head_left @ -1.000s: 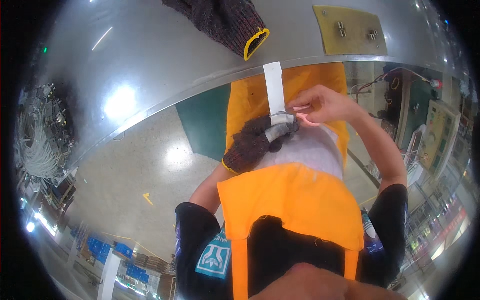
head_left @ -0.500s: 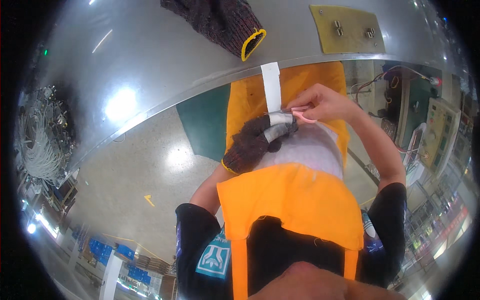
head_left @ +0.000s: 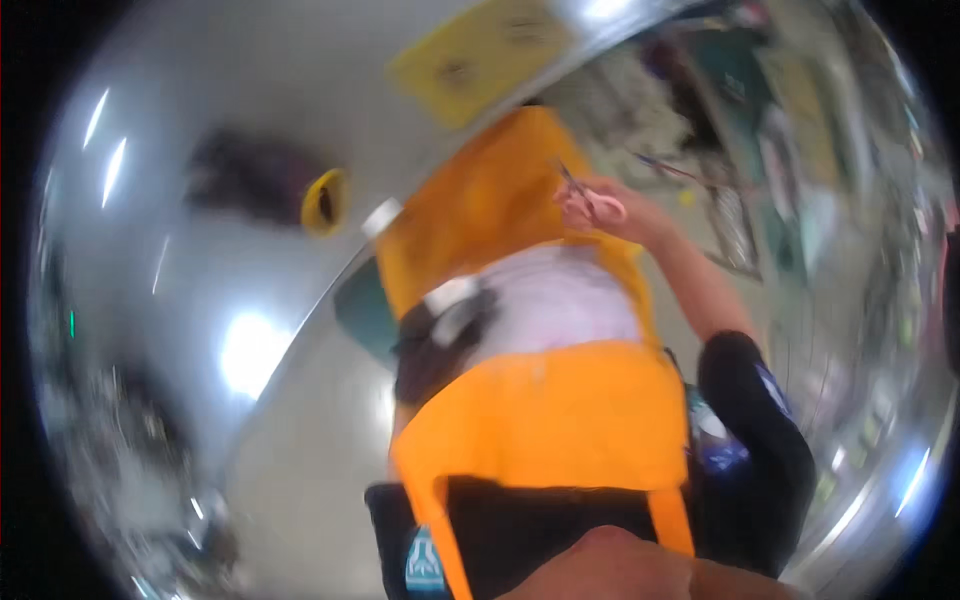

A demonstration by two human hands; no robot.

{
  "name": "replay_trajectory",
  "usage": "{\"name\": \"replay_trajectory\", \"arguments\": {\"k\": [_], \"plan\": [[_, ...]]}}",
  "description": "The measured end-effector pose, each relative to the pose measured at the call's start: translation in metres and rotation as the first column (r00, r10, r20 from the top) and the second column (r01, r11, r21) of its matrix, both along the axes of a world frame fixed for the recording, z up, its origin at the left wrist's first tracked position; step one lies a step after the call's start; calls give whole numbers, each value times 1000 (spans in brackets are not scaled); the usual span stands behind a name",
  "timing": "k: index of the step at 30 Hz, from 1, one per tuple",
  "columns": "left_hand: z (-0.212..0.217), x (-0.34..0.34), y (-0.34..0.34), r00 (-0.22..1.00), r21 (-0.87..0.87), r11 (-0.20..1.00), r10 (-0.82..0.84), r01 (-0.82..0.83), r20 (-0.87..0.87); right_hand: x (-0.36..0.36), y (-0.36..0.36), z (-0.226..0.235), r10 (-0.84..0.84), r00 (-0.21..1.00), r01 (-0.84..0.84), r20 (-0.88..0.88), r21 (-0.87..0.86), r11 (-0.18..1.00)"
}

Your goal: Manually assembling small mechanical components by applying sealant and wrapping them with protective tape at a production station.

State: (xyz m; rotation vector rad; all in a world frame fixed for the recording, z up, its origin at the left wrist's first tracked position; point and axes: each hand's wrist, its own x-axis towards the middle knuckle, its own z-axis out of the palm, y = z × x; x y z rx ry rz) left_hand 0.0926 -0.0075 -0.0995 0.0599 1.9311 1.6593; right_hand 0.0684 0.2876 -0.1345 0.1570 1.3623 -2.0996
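My right hand (head_left: 636, 214) is bare and closed around a pair of small scissors with pink handles (head_left: 608, 208). Their blades point away from me, over the orange apron (head_left: 500, 190). A dark knitted glove covers my left hand (head_left: 430, 345), which lies low at the left side of my lap. White tape (head_left: 452, 294) wraps around its fingers. Motion blur smears those gloved fingers, so their pose is unclear. At the table edge, ahead of the left hand, a short white piece of tape (head_left: 382, 217) sticks on.
On the metal table (head_left: 300, 90) lies another dark glove (head_left: 250, 180) with a yellow cuff. Farther right is a yellowish plate (head_left: 480, 55) with small fittings. Wires and equipment stand below the table on the right. The whole view is blurred.
The strip that joined the table edge to my gloved fingers is parted. My right hand with the scissors has moved away from my left hand. The head view has turned.
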Motion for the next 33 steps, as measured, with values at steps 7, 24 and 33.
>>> {"name": "replay_trajectory", "arguments": {"k": [7,24,33], "plan": [[27,-20,61,929,273,948,56,-165,365,188,198,-1,-908,223,915,-354,398,69],[45,-25,139,954,446,881,-252,157,160,277,403,-17,-800,579,534,-157,815,227],[60,-27,134,842,-25,953,-280,303,-460,110,175,77,-446,538,771,-716,631,-83]]}}
